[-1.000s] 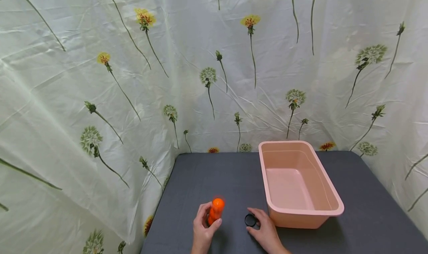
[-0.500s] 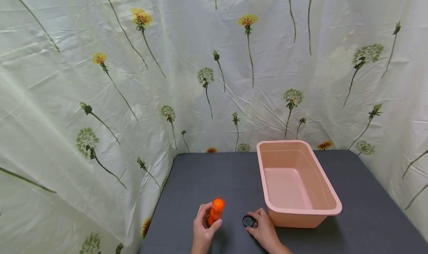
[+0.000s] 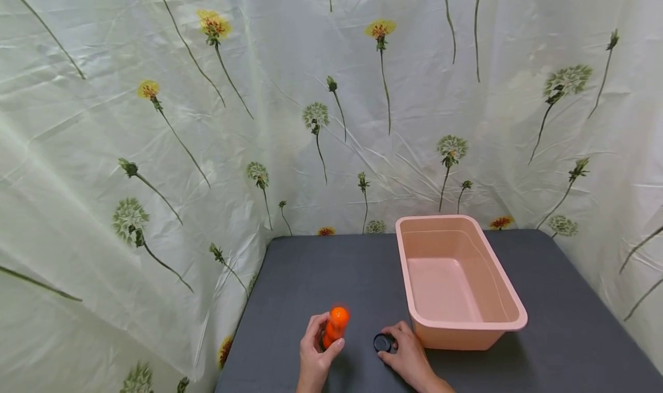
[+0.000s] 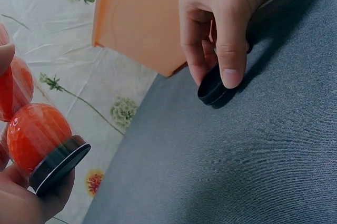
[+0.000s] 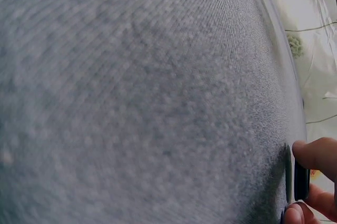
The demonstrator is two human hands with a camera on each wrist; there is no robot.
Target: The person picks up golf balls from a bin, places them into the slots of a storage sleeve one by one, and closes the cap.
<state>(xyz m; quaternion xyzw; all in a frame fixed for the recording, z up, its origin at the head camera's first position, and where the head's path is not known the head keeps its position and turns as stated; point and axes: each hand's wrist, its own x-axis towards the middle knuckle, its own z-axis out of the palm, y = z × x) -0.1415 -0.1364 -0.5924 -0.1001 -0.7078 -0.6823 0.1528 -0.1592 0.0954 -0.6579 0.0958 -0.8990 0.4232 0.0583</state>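
My left hand (image 3: 314, 350) grips a clear tube (image 3: 335, 327) with orange balls inside. It stands nearly upright in the head view, slightly tilted. In the left wrist view a textured orange ball (image 4: 38, 134) shows at its lower end, just above a black end cap (image 4: 59, 165). To the right, my right hand (image 3: 408, 354) pinches a round, shallow black cap (image 3: 383, 343) by its edge, between thumb and fingers. The left wrist view shows this cap tilted, close over the grey surface, its hollow side partly visible. Fingertips and a dark sliver of cap appear at the right wrist view's edge.
A pink rectangular basin (image 3: 414, 325) stands on the dark grey table (image 3: 305, 278), just beyond and right of my right hand. Behind and to the left hangs a pale flower-print curtain (image 3: 290, 122).
The black cap has tipped in my right hand's fingers, so more of its inside shows. My left hand holds the tube almost still. The head view has shifted slightly.
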